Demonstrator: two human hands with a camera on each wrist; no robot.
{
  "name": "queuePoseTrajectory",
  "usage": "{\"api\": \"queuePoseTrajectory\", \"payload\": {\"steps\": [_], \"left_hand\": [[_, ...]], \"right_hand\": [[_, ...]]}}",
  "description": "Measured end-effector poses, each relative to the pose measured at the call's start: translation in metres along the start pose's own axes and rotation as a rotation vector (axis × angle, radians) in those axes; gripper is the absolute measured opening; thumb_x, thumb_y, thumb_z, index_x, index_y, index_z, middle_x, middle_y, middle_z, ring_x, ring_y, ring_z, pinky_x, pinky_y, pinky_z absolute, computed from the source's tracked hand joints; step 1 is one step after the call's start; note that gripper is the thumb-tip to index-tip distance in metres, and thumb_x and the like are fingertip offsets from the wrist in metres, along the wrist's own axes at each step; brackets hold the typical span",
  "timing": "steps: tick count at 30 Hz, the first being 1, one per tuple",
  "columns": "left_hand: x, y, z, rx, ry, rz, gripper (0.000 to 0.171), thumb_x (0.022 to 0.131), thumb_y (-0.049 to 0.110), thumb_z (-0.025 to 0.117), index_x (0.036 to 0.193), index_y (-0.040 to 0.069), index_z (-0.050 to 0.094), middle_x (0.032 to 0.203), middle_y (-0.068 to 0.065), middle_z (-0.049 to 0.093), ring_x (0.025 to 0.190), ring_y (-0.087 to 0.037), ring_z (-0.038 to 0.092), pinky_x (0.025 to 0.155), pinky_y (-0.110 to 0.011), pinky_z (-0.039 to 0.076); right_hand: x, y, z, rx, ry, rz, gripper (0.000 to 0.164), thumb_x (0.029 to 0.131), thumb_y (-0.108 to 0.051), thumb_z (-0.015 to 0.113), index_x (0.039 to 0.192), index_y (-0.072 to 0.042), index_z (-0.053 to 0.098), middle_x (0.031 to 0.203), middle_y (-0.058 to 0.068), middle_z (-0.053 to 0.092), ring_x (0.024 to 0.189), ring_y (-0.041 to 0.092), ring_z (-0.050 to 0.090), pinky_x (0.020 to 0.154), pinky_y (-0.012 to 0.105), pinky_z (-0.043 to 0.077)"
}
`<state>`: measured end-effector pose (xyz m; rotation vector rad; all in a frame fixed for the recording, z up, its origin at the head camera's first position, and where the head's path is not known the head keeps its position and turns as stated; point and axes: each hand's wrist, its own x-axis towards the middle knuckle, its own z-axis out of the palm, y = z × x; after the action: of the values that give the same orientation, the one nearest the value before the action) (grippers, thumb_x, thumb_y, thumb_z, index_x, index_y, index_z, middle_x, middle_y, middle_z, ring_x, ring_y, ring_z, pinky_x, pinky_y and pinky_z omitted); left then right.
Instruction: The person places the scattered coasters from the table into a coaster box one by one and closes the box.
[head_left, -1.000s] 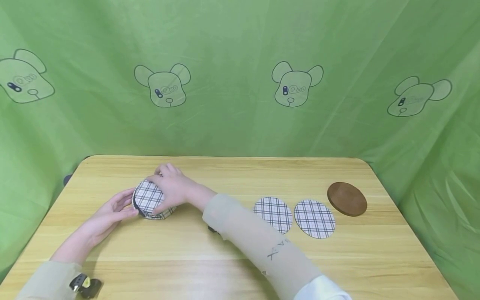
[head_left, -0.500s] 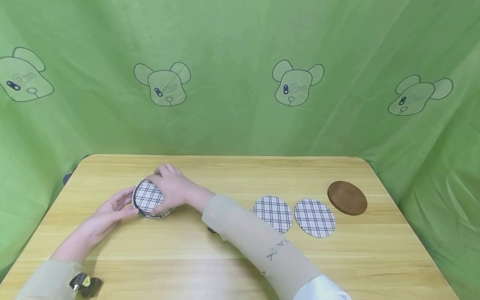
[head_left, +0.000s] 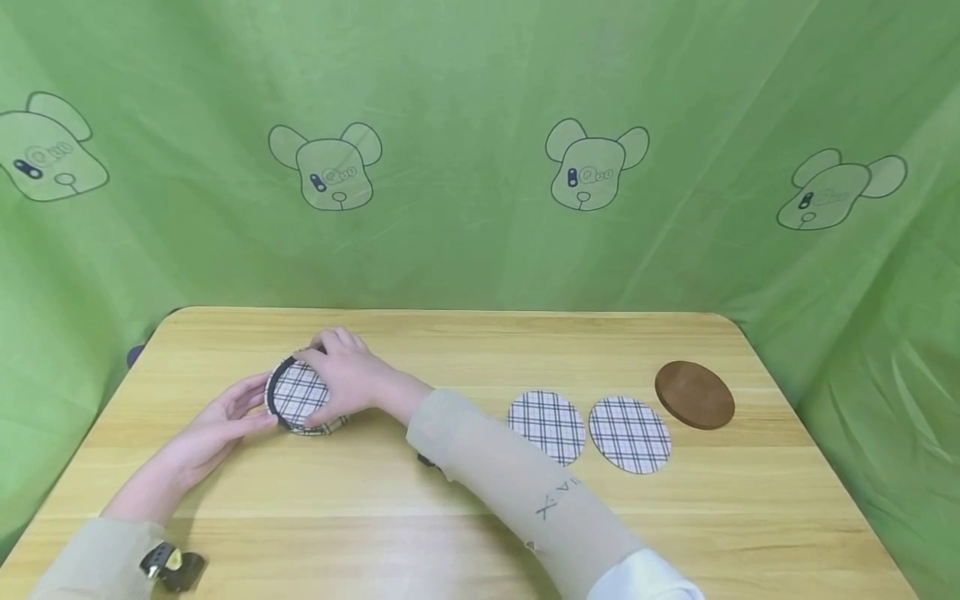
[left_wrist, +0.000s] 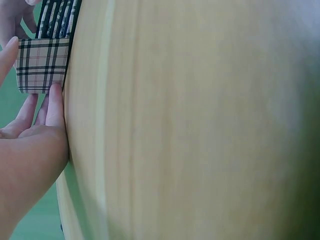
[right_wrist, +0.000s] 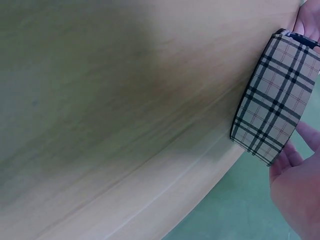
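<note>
Left grip (head_left: 216, 429): I see it holding plaid holder (head_left: 298, 395).
Right grip (head_left: 348, 377): clasping holder.
Brown disc (head_left: 694, 395): right of holder.

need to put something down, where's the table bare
Bare on the table: the back strip between right grip and brown disc; the front middle between left sleeve and right sleeve. Crowded: plaid holder between left grip and right; plaid discs beside brown one.

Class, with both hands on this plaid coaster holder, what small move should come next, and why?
Probably move the right hand to the nearer plaid coaster: the plaid holder carries several coasters, while two matching ones lie loose on the table.
</note>
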<state>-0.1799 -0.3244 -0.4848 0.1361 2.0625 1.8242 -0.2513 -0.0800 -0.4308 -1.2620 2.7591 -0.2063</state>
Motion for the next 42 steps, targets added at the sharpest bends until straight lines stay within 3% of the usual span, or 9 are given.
{"api": "queuePoseTrajectory", "payload": {"steps": [17, 20, 22, 24, 26, 28, 31, 42], "left_hand": [[0.000, 0.002, 0.001, -0.003, -0.005, 0.012, 0.085, 0.101, 0.007, 0.067, 0.167, -0.002, 0.014, 0.137, 0.023, 0.048, 0.120, 0.009, 0.057, 0.101, -0.011, 0.046], [0.000, 0.003, 0.002, -0.001, -0.002, 0.008, 0.086, 0.101, 0.007, 0.067, 0.167, -0.003, 0.013, 0.150, 0.004, 0.048, 0.119, 0.010, 0.056, 0.100, -0.010, 0.046], [0.000, 0.002, 0.002, 0.001, -0.001, 0.005, 0.086, 0.101, 0.007, 0.067, 0.167, -0.003, 0.012, 0.160, -0.014, 0.040, 0.119, 0.010, 0.056, 0.100, -0.010, 0.046], [0.000, 0.002, 0.002, 0.003, 0.003, 0.004, 0.086, 0.101, 0.007, 0.067, 0.167, -0.003, 0.013, 0.165, -0.022, 0.031, 0.119, 0.010, 0.056, 0.100, -0.010, 0.046], [0.000, 0.001, 0.002, 0.004, 0.002, 0.005, 0.085, 0.101, 0.007, 0.067, 0.167, -0.003, 0.013, 0.161, -0.016, 0.038, 0.119, 0.010, 0.056, 0.100, -0.010, 0.046], [0.000, 0.001, 0.001, 0.005, 0.003, 0.008, 0.084, 0.101, 0.007, 0.067, 0.167, -0.002, 0.015, 0.152, 0.001, 0.048, 0.120, 0.010, 0.056, 0.100, -0.010, 0.045], [0.000, 0.000, 0.001, -0.001, 0.003, 0.009, 0.083, 0.101, 0.007, 0.067, 0.167, -0.001, 0.016, 0.137, 0.024, 0.049, 0.120, 0.010, 0.055, 0.100, -0.011, 0.045], [0.001, -0.001, 0.001, -0.008, 0.007, 0.016, 0.084, 0.100, 0.005, 0.067, 0.167, -0.001, 0.017, 0.133, 0.028, 0.052, 0.120, 0.010, 0.055, 0.100, -0.010, 0.045]], "right_hand": [[-0.007, 0.007, -0.002, 0.072, 0.023, -0.020, 0.098, 0.084, -0.060, 0.084, 0.162, -0.017, 0.043, 0.157, 0.006, 0.046, 0.143, 0.019, 0.039, 0.128, 0.035, 0.035], [-0.009, 0.009, -0.004, 0.091, 0.028, -0.025, 0.097, 0.084, -0.057, 0.085, 0.162, -0.018, 0.043, 0.156, 0.007, 0.046, 0.142, 0.020, 0.040, 0.127, 0.035, 0.036], [-0.012, 0.010, -0.005, 0.102, 0.034, -0.028, 0.096, 0.084, -0.056, 0.085, 0.162, -0.018, 0.043, 0.156, 0.007, 0.046, 0.142, 0.020, 0.040, 0.126, 0.036, 0.037], [-0.013, 0.011, -0.007, 0.112, 0.040, -0.031, 0.095, 0.085, -0.055, 0.085, 0.162, -0.018, 0.044, 0.156, 0.007, 0.047, 0.141, 0.021, 0.040, 0.125, 0.037, 0.038], [-0.016, 0.012, -0.008, 0.113, 0.044, -0.033, 0.095, 0.085, -0.055, 0.085, 0.162, -0.018, 0.043, 0.156, 0.007, 0.047, 0.142, 0.021, 0.040, 0.125, 0.037, 0.039], [-0.019, 0.013, -0.009, 0.107, 0.042, -0.036, 0.095, 0.085, -0.055, 0.084, 0.162, -0.018, 0.043, 0.156, 0.007, 0.046, 0.141, 0.020, 0.040, 0.126, 0.038, 0.038], [-0.024, 0.014, -0.012, 0.097, 0.039, -0.047, 0.095, 0.085, -0.054, 0.085, 0.162, -0.017, 0.043, 0.155, 0.006, 0.047, 0.141, 0.020, 0.040, 0.126, 0.038, 0.038], [-0.049, 0.020, -0.024, 0.093, 0.040, -0.106, 0.098, 0.083, -0.053, 0.088, 0.161, -0.013, 0.044, 0.156, 0.008, 0.048, 0.148, 0.023, 0.040, 0.129, 0.042, 0.036]]}}
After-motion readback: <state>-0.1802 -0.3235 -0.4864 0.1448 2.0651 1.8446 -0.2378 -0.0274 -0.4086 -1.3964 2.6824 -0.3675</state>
